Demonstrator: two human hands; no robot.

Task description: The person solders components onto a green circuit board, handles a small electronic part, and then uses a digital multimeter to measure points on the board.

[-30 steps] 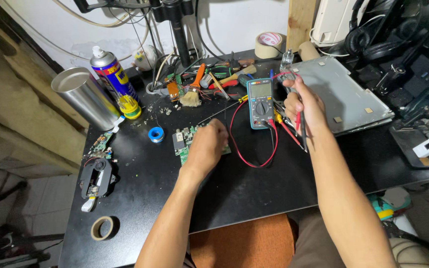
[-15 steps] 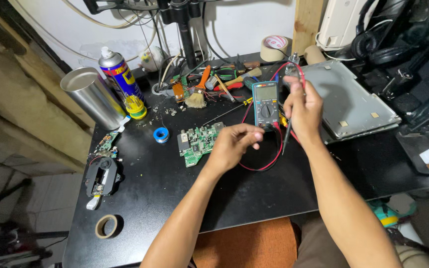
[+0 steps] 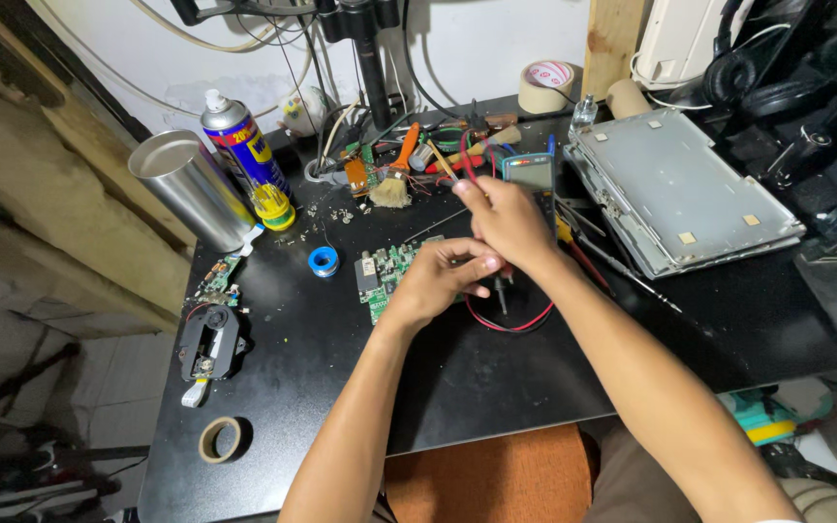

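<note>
A: From the head view, our left hand (image 3: 438, 281) rests on the green board (image 3: 385, 276) at the middle of the black table (image 3: 341, 387), fingers curled down on its right edge, pinning it flat.

B: And our right hand (image 3: 506, 218), just beyond, has its fingers pinched together on the red lead (image 3: 506, 324), with a probe (image 3: 502, 291) hanging under it. Whether the tip touches the board, we cannot tell.

A: The meter (image 3: 532, 174) sits just behind, half hidden. We judge the looped lead could snag our left thumb and drag the probe off its point.

B: A slipped tip could bridge two pads. The loose screws (image 3: 341, 213) further back, near the brush (image 3: 391, 189), could also roll under the board and short it.

A: The spray can (image 3: 241, 155) stands far left, well apart.
</note>
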